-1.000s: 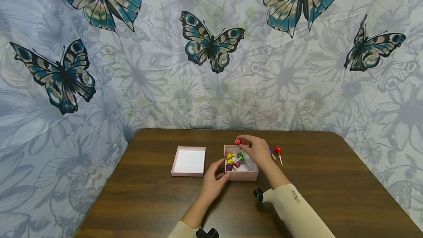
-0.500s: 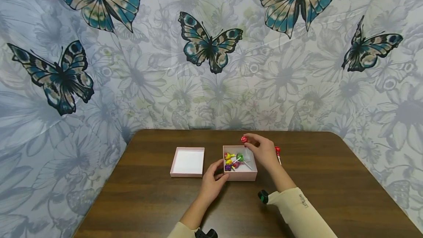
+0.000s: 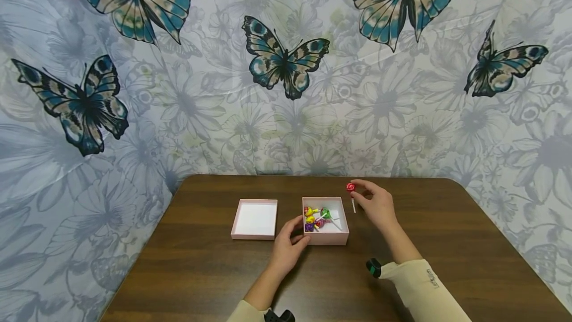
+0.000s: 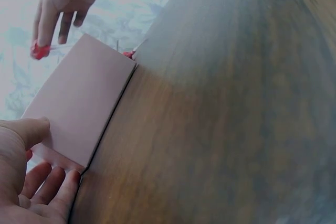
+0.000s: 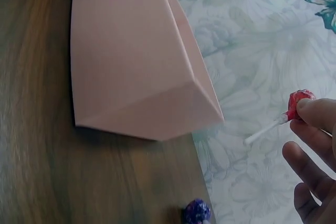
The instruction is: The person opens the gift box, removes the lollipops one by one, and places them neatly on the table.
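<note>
My right hand (image 3: 375, 205) pinches a red-wrapped lollipop (image 3: 350, 187) by its head, thumb against fingers, just right of the pink box (image 3: 325, 239). The lollipop's white stick points down; in the right wrist view the red lollipop (image 5: 300, 99) is beyond the box's corner. My left hand (image 3: 288, 248) holds the box at its near left corner, the thumb (image 4: 35, 129) on the front wall and the fingers along the left side. Inside the box, yellow, green, purple and red lollipops (image 3: 325, 212) lie bunched toward the left.
The shallow pink lid (image 3: 255, 217) lies with its white inside up, left of the box. A purple lollipop (image 5: 197, 212) lies on the wooden table (image 3: 201, 272) to the box's right. A butterfly-patterned cloth (image 3: 286, 133) hangs behind the table's far edge.
My right hand has carried the red lollipop from over the box to the right, past its edge. It now covers the lollipops lying on the table there. My left hand stays put.
</note>
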Available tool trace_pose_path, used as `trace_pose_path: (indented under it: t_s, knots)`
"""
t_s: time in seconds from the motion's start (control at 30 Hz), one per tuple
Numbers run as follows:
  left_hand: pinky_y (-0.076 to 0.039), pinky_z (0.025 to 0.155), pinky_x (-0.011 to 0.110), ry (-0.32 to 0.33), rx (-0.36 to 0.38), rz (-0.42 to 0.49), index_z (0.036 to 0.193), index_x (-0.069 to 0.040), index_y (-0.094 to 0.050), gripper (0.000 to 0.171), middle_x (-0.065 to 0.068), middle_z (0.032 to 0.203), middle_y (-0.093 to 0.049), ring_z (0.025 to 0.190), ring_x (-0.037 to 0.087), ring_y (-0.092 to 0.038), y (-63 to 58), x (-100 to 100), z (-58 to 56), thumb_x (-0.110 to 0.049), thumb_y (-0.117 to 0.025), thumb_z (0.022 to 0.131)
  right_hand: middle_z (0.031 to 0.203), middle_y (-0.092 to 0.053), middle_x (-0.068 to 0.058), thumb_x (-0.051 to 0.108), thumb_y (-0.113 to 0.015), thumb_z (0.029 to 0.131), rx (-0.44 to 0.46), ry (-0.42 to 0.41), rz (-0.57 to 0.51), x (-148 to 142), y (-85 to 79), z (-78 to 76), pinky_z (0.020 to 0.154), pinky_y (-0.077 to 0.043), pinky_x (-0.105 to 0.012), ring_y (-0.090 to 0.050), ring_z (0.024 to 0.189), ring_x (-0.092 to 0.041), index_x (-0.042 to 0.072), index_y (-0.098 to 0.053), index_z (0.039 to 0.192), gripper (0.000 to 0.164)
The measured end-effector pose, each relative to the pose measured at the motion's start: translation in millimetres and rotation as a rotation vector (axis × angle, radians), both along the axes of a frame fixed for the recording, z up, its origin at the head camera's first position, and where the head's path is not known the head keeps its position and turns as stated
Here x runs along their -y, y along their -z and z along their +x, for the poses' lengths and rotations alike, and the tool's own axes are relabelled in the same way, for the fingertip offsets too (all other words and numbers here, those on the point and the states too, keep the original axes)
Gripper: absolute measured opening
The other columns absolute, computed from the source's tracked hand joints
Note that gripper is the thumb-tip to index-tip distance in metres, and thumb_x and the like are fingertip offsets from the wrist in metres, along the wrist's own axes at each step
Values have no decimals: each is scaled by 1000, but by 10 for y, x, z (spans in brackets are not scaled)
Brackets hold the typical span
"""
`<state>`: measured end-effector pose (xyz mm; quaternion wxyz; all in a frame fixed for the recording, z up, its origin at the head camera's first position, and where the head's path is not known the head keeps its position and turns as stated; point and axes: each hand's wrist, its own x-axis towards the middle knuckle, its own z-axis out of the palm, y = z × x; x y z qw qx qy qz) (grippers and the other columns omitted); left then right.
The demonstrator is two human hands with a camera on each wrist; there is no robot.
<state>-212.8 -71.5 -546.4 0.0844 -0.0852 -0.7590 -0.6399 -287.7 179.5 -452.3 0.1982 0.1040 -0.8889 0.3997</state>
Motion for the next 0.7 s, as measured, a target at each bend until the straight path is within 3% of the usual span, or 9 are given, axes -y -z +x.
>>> trace_pose_path:
  t_s: [0.23, 0.5, 0.7]
  knots:
    - [-57, 98, 31, -2, 0, 1, 141, -6, -54, 55, 17, 136, -57, 128, 35, -54, 0, -5, -1, -5, -73, 89, 108, -76, -11, 16, -77, 87, -2, 45, 1, -140, 41, -4, 66, -51, -19, -69, 87, -24, 15, -72, 118, 31]
    - [-58, 98, 32, 5, -17, 1, 141, -5, -54, 55, 18, 135, -57, 128, 36, -55, 18, -13, -9, -5, -72, 89, 109, -76, -10, 16, -76, 89, -11, 65, 7, -341, 45, 14, 62, -49, -14, -57, 77, 6, 15, -72, 119, 30]
    - [-57, 99, 35, 5, -14, -2, 141, -8, -54, 55, 16, 135, -58, 128, 35, -55, 35, 1, -14, -7, -73, 90, 110, -76, -10, 23, -74, 91, 16, 83, 0, -516, 87, -22, 56, -48, -18, -53, 75, 12, 16, -72, 121, 31]
